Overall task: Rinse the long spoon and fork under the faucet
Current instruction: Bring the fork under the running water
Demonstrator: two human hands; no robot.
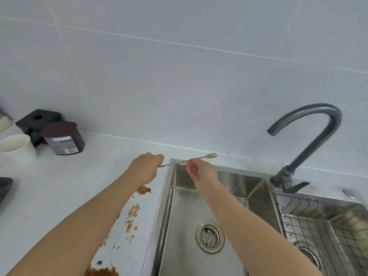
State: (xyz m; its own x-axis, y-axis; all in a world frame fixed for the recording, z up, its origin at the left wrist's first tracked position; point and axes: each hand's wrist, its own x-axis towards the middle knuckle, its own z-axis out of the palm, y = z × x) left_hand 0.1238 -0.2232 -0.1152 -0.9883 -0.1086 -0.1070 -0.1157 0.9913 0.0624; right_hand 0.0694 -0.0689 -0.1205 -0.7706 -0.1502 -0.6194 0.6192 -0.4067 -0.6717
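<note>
Brown stains (pixel 131 216) streak the near desk (pixel 49 196) left of the sink (pixel 179 236). Farther, over the sink's far left corner, the left hand (pixel 145 168) is clenched on one end of the fork (pixel 207 156) while the right hand (pixel 201 171) pinches its twisted shaft. It lies left to right, tines pointing right toward the faucet (pixel 310 144), well apart from it.
</note>
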